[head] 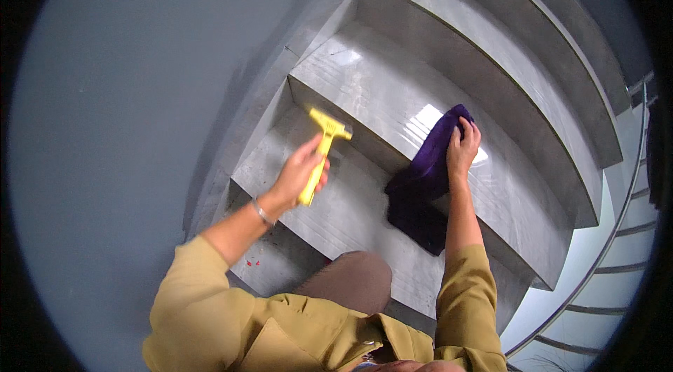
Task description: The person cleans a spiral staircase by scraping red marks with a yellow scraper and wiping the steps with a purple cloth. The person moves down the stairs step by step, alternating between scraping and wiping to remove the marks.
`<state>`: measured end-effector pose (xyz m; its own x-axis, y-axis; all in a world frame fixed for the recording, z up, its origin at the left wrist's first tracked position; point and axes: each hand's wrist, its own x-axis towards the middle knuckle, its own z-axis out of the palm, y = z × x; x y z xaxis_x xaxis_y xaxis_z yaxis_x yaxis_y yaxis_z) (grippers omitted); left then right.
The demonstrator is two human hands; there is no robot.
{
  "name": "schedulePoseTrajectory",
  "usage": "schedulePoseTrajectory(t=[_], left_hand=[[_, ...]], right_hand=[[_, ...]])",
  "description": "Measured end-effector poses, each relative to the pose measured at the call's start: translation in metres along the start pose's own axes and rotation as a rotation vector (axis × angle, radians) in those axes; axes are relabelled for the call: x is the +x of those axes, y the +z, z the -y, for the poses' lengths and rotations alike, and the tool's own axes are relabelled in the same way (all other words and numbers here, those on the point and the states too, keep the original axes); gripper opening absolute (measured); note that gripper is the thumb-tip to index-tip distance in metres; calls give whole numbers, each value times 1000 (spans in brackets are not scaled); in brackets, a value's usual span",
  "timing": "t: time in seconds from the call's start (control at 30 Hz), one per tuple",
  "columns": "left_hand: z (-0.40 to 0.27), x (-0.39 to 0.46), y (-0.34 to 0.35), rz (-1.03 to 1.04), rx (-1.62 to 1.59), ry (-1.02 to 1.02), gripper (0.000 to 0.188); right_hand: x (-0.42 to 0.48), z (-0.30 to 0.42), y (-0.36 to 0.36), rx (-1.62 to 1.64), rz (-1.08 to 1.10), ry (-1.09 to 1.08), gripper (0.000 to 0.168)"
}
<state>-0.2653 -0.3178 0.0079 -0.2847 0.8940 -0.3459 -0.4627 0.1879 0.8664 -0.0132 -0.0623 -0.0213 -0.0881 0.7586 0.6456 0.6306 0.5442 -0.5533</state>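
Note:
My left hand is closed around the handle of a yellow scraper, its wide head pointing up and away above a lower stair tread. With my right hand I hold the upper end of a dark purple cloth on a glossy grey stair tread. The cloth drapes over that tread's front edge, and its lower part hangs down by the step below. The scraper and the cloth are apart.
Curved grey steps rise ahead, beside a grey wall on the left. A metal railing curves along the right. Small red bits lie on a lower step near my knee.

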Motion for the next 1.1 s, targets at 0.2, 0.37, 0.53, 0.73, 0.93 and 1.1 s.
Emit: schedulePoseTrajectory(t=[0.2, 0.37, 0.53, 0.73, 0.93, 1.1], left_hand=[[44, -75, -44, -74, -63, -16, 52], [60, -114, -53, -176, -185, -25, 51], [57, -122, -57, -221, -258, 22, 49], [33, -116, -53, -130, -255, 124, 49], [27, -110, -34, -300, -202, 252, 49], [23, -93, -10, -252, -113, 221, 49]], right_hand=[[50, 57, 116, 136, 175, -202, 24], [72, 132, 196, 242, 349, -330, 18], [-7, 216, 176, 568, 561, -518, 15], [-51, 176, 72, 823, 931, 290, 18], [-90, 153, 57, 664, 660, -91, 17], [-163, 105, 68, 201, 835, -331, 51]])
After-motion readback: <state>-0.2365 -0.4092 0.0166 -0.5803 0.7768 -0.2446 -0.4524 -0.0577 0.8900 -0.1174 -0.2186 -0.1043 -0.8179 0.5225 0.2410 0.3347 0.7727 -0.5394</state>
